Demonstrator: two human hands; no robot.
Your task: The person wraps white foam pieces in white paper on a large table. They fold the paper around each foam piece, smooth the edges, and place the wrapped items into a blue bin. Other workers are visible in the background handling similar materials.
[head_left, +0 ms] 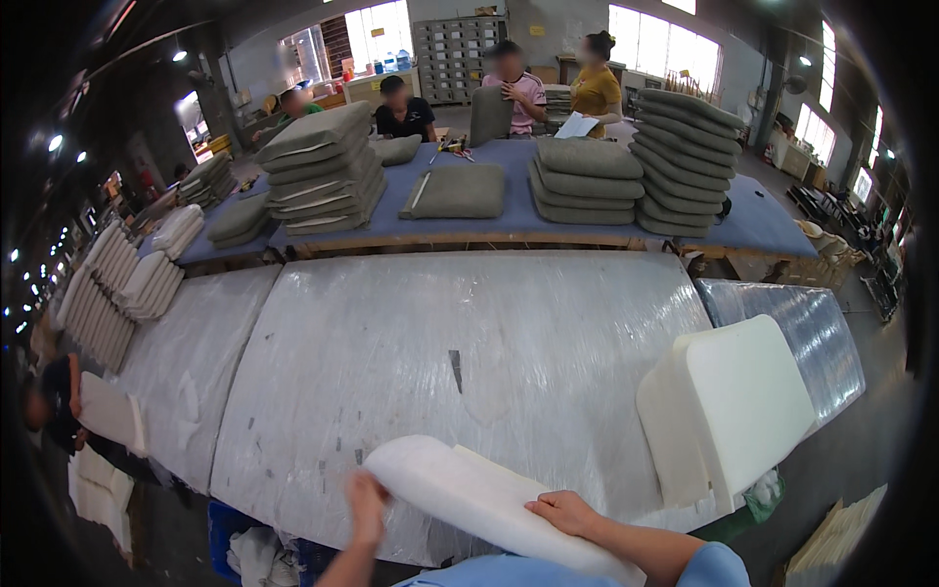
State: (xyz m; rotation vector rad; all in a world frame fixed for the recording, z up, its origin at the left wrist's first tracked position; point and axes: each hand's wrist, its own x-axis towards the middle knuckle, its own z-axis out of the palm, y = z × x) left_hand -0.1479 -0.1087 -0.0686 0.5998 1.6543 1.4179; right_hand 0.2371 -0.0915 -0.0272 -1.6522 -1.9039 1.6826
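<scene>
From where I stood: white, round-ended padded cushion (460,489) at plastic-wrapped pale tabletop's (342,352) near edge, long axis slanting far-left to near-right, rounded end pointed left. Right hand (567,513) gripped its side; left hand (367,507) blurred by rounded end, couldn't tell grip.

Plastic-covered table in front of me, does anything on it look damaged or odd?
Yes. Near the middle of the table, beyond the white cushion at your right hand, a dark patch breaks the pale surface, and smaller dark marks dot its left part. Could be tears or stains; I can't tell.
</scene>
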